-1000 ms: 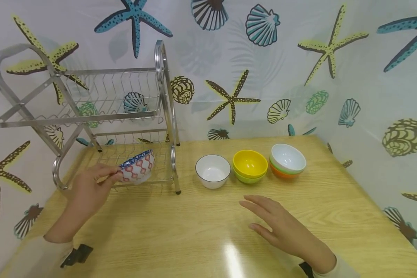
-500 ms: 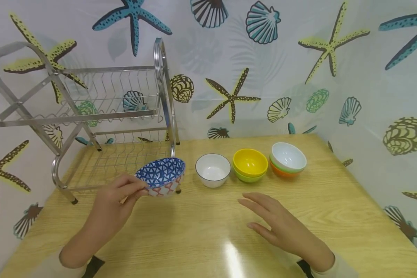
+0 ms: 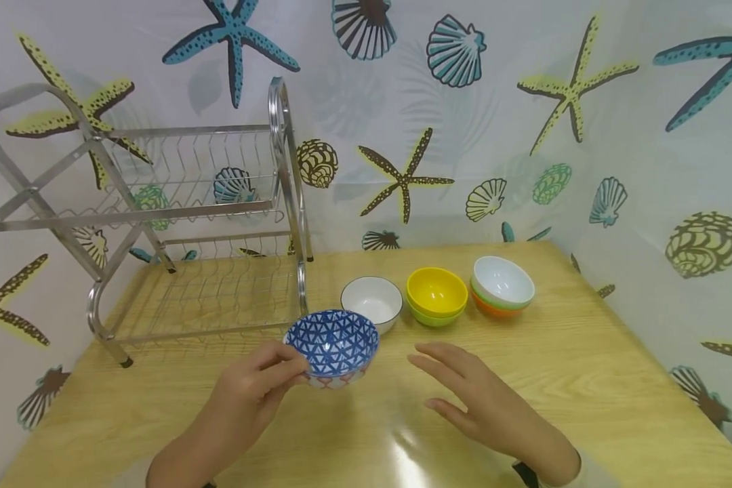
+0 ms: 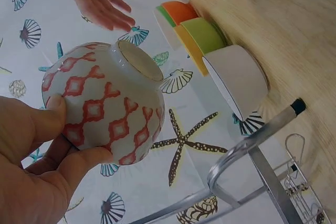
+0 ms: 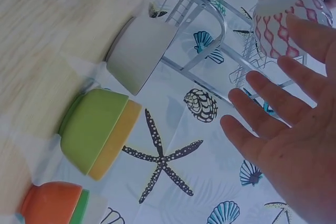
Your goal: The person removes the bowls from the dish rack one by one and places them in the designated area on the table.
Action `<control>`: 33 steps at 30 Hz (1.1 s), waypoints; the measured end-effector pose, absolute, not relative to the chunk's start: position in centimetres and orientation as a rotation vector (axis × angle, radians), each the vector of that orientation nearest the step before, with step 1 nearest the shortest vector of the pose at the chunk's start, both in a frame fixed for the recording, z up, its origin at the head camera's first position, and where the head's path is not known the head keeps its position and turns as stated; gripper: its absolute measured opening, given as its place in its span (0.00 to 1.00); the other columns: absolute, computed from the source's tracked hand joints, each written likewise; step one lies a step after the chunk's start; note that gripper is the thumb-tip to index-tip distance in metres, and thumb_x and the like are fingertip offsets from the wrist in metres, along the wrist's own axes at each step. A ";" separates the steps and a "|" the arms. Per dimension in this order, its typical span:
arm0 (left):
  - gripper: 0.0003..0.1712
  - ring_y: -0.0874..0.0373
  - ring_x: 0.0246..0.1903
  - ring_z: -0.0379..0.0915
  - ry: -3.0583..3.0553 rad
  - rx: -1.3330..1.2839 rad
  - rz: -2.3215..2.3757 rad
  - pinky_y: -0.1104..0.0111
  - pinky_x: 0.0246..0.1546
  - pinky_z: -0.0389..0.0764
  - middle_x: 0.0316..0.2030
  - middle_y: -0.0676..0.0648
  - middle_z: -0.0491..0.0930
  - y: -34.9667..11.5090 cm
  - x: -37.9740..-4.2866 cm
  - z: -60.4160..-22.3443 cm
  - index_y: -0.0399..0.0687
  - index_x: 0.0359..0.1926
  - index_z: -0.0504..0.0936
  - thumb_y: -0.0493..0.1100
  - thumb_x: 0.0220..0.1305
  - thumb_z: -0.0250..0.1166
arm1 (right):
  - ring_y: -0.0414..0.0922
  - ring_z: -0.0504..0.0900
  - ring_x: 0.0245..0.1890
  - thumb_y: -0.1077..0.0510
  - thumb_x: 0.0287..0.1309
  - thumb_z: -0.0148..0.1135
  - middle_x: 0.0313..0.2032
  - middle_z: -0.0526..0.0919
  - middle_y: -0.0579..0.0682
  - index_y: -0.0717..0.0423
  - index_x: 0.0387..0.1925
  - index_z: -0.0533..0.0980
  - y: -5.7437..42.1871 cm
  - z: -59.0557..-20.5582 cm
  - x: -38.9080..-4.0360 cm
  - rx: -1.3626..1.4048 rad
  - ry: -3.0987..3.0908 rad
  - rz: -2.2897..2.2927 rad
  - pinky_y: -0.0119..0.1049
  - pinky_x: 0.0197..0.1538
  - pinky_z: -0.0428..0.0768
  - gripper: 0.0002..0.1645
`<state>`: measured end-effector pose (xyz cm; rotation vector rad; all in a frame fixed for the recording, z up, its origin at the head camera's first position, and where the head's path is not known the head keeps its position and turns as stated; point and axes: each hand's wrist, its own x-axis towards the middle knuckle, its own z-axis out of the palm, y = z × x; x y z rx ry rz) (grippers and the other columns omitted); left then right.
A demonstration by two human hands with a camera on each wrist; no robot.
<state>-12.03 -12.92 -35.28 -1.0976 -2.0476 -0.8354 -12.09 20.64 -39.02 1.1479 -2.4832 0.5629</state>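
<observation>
My left hand (image 3: 250,390) pinches the rim of a patterned bowl (image 3: 332,346), blue triangles inside and red diamonds on white outside. The left wrist view shows the thumb on the outer wall of the bowl (image 4: 105,103) and its foot ring facing away from the hand. It is held above the table, in front of a white bowl with a dark rim (image 3: 373,298). To the right of the patterned bowl and apart from it, my right hand (image 3: 478,400) is in the air with fingers extended. Nothing is in that hand, as the right wrist view also shows.
A two-tier metal dish rack (image 3: 201,210) stands at the left. Right of the white bowl sit a yellow bowl (image 3: 436,291) nested in a green one, then a white bowl (image 3: 503,279) stacked on green and orange ones. Behind the wooden table (image 3: 585,379) hangs a sea-patterned cloth.
My left hand has carried the patterned bowl from the rack's lower tier rightward and toward me, its inside now turned up to view. The right hand has barely moved.
</observation>
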 end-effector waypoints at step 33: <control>0.18 0.61 0.39 0.79 -2.156 -1.410 -0.815 0.83 0.45 0.77 0.38 0.50 0.76 -8.4 -10.2 -36.5 0.43 0.37 0.86 0.24 0.43 0.73 | 0.45 0.85 0.42 0.53 0.68 0.53 0.39 0.86 0.49 0.54 0.38 0.82 19.6 -38.7 -10.2 1.396 -2.108 0.696 0.29 0.48 0.81 0.13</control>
